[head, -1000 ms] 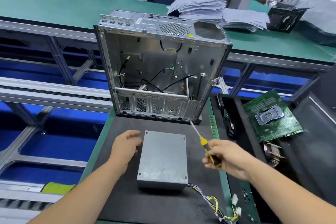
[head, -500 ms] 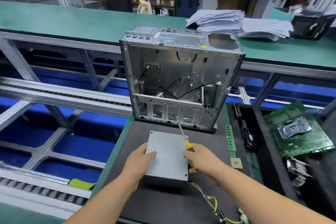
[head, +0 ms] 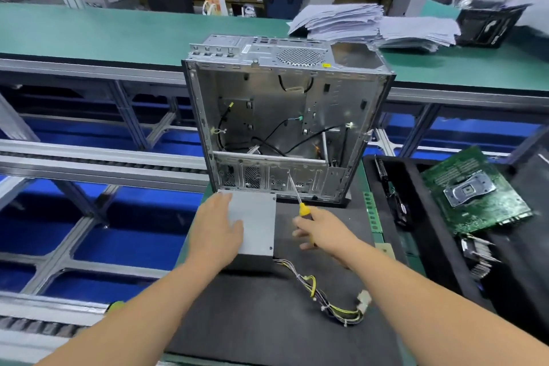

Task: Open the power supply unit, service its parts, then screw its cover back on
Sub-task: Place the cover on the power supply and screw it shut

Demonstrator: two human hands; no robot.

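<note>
The grey power supply unit (head: 258, 223) lies flat on the black mat (head: 285, 321), cover up, just in front of the open computer case (head: 285, 128). Its bundle of yellow and black wires (head: 326, 297) trails out to the right and toward me. My left hand (head: 218, 224) rests flat on the unit's left half, fingers straight. My right hand (head: 322, 232) hovers to the right of the unit and grips a yellow-handled screwdriver (head: 300, 202), whose tip points up toward the case's lower panel.
A black tray (head: 416, 246) on the right holds a green motherboard (head: 475, 190), a small fan and a heatsink. Stacks of paper (head: 374, 27) lie on the green bench behind the case. To the left, the table edge drops to conveyor rails.
My left hand has slid onto the top of the unit and the unit has shifted left and back toward the case. My right hand has come off it to the right with the screwdriver.
</note>
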